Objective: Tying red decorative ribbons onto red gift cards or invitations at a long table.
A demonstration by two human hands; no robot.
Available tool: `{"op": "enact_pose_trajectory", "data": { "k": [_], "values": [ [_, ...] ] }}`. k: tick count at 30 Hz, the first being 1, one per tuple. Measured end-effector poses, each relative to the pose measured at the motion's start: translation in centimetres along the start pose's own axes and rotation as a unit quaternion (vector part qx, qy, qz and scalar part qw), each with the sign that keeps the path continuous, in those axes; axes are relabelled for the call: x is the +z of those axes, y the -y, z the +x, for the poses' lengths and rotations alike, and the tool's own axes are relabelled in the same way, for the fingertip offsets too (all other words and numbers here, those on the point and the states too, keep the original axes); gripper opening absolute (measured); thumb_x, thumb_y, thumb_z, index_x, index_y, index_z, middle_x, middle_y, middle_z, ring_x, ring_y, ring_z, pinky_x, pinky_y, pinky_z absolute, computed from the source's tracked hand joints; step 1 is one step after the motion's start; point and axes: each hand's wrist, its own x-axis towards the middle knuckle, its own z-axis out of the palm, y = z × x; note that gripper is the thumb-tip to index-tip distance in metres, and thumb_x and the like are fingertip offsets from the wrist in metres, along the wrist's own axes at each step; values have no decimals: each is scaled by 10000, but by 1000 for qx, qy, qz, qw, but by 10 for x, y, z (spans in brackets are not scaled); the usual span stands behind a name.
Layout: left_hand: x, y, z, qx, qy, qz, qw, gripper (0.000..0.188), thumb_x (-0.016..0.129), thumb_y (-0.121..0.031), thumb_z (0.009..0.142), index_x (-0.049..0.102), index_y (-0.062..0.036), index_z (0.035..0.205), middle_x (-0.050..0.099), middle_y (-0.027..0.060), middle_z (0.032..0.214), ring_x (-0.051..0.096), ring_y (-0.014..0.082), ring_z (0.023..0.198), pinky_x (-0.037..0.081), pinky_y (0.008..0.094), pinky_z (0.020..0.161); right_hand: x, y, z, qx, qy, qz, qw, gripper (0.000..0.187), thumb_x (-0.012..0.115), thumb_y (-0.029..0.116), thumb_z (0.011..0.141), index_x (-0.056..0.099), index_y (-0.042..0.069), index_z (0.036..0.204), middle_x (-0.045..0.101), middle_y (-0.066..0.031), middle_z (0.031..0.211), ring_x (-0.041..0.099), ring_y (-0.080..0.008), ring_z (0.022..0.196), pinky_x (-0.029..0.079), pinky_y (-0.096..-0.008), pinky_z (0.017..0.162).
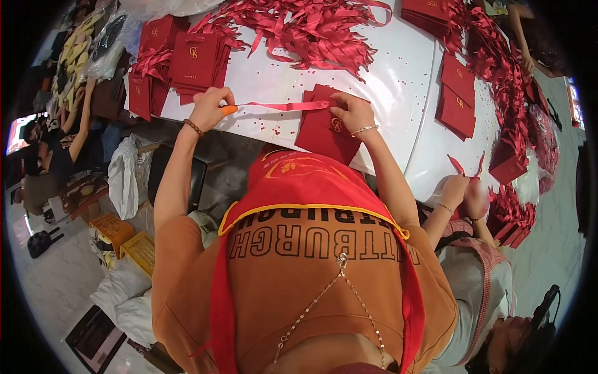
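A red satin ribbon [277, 106] stretches nearly level between my two hands. At its left end my left hand [210, 109] is closed in a pinch, wearing a beaded bracelet; a small orange piece [229, 110] shows at its fingertips, its kind not clear. My right hand [355, 115], with a bangle at the wrist, pinches the ribbon's other end. Below that hand several red paper gift bags [321, 138] with gold lettering lie flat and overlapping at the table's near edge.
The white table [261, 71] is dotted with tiny red discs. A heap of red ribbons [311, 34] covers its far side. Stacked red bags [196, 59] stand at the left, more bags [458, 93] lie right. A co-worker's hands [464, 194] handle ribbon at my right.
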Motion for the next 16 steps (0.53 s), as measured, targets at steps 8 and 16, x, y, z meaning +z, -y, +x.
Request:
{"op": "enact_pose_trajectory", "data": {
  "k": [8,16],
  "values": [
    [6,15,-8,-152,65,-319,933,149,611,-74,769,502,-61,869,553,-6,643,535,73,603,390,203,534,2,-6,0,-3,-9,-2,1000,295,620,255,747,598,144,1019,638,-87,909,606,-259,818,463,-355,703],
    [-4,24,-13,-79,-17,-608,790,128,585,-52,799,513,-57,905,563,39,760,570,126,694,434,210,581,5,-7,2,-10,-7,-15,1000,323,629,265,741,589,147,1038,640,-88,904,608,-253,826,462,-355,711]
  ]
}}
